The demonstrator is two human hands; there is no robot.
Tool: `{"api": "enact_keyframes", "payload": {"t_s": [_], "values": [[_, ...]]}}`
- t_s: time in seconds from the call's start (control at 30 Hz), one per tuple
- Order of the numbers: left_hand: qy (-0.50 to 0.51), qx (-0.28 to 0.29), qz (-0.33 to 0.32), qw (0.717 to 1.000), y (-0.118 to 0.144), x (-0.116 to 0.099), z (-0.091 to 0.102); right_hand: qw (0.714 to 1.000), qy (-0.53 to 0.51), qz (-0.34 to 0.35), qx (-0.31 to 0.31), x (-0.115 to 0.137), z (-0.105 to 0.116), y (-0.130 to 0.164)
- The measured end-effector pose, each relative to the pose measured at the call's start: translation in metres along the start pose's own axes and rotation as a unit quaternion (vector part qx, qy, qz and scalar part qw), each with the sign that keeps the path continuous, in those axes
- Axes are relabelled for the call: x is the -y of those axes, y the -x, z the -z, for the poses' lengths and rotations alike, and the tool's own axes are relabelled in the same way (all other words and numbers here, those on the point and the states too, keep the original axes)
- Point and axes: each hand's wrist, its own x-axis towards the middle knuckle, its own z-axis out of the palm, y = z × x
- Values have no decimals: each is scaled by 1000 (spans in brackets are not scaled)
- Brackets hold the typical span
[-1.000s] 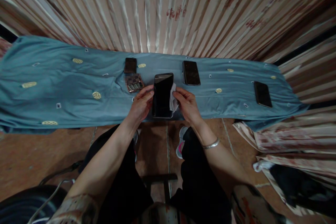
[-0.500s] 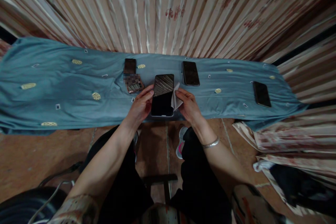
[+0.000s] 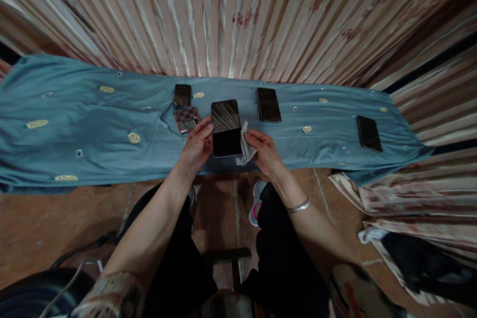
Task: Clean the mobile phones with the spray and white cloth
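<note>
**Phone held over the table edge**

My left hand [image 3: 197, 145] grips the black phone [image 3: 226, 128] by its left side, above the blue-covered table [image 3: 85, 134]. My right hand [image 3: 264, 151] pinches a white cloth [image 3: 244, 146] against the phone's right edge.

1. The phone [image 3: 226, 128] has tipped flatter; its screen, dark a second ago, now mirrors the striped curtain across its upper half.
2. The white cloth [image 3: 244, 146] has slid lower, beside the phone's near corner.
</note>
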Motion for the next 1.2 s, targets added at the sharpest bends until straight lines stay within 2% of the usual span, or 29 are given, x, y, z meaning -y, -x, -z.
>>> {"api": "enact_keyframes", "payload": {"t_s": [0.2, 0.4, 0.5, 0.63, 0.77, 0.9, 1.0, 1.1, 1.2], "values": [[15, -20, -1, 1000, -4, -1, 0, 993, -98, -61, 18, 5, 0, 5], [14, -25, -14, 999, -5, -1, -2, 993, -82, -77, 26, 6, 4, 9], [7, -22, -28, 999, -8, -1, 0, 998, -46, -36, 24, 2, 5, 10], [12, -24, -29, 999, -10, 1, 3, 994, 76, 81, -2, -2, 8, 14], [19, -32, -22, 999, -10, 0, 2, 951, 239, 195, -23, 0, 12, 21], [13, -31, -19, 999, -9, 0, 1, 871, 387, 303, -2, 4, 10, 28], [11, -28, -9, 1000, -7, 2, 0, 822, 443, 356, 21, 4, 4, 32], [10, -21, -7, 1000, -5, 3, -1, 796, 466, 385, 39, 2, -5, 37], [14, -20, 2, 1000, -1, 2, -3, 781, 476, 399, 62, -1, -15, 42]]}}
